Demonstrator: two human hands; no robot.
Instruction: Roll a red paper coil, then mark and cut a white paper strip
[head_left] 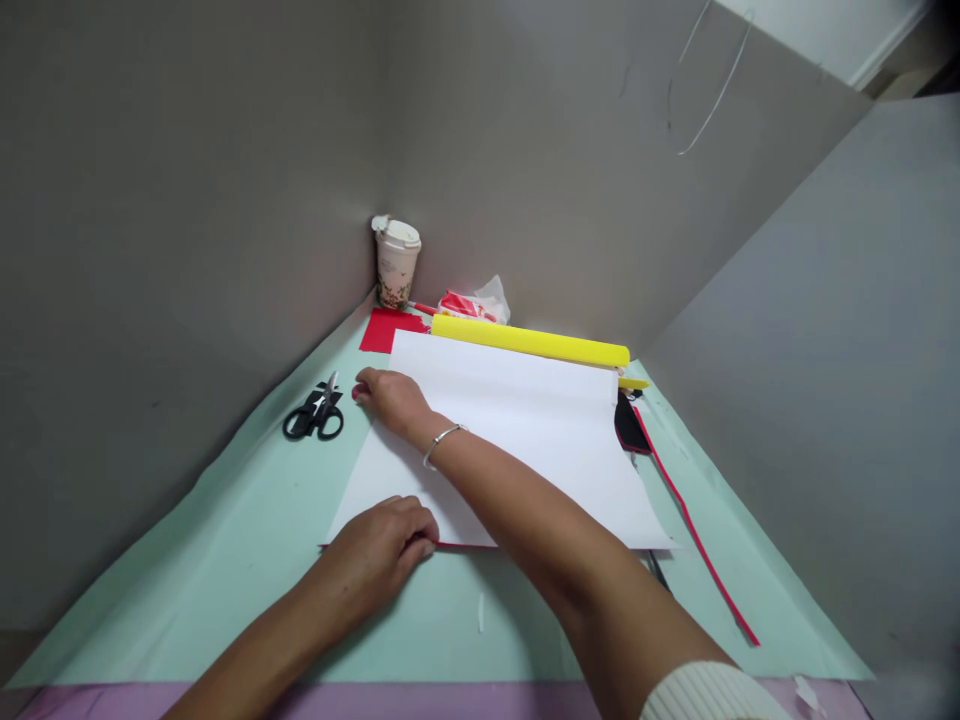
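Note:
A large white sheet of paper (pixel 510 430) lies over the middle of the table, with a thin red edge showing beneath its near side. My left hand (pixel 386 545) rests at the near left edge of this sheet, fingers curled in and closed on the edge. Crossing to the left, my right hand (pixel 394 398) is at the sheet's far left edge. Its fingers are pinched around a small red thing (pixel 358 393), mostly hidden and too small to name. Black-handled scissors (pixel 315 415) lie just left of my right hand, on some black scraps.
Behind the sheet are a yellow roll (pixel 529 341), a red paper piece (pixel 382 328), a lidded paper cup (pixel 397 262) and a red-and-white packet (pixel 472 304). A long red strip (pixel 694 520) and a black piece (pixel 630 428) lie right. Grey panels (pixel 187 200) enclose the table.

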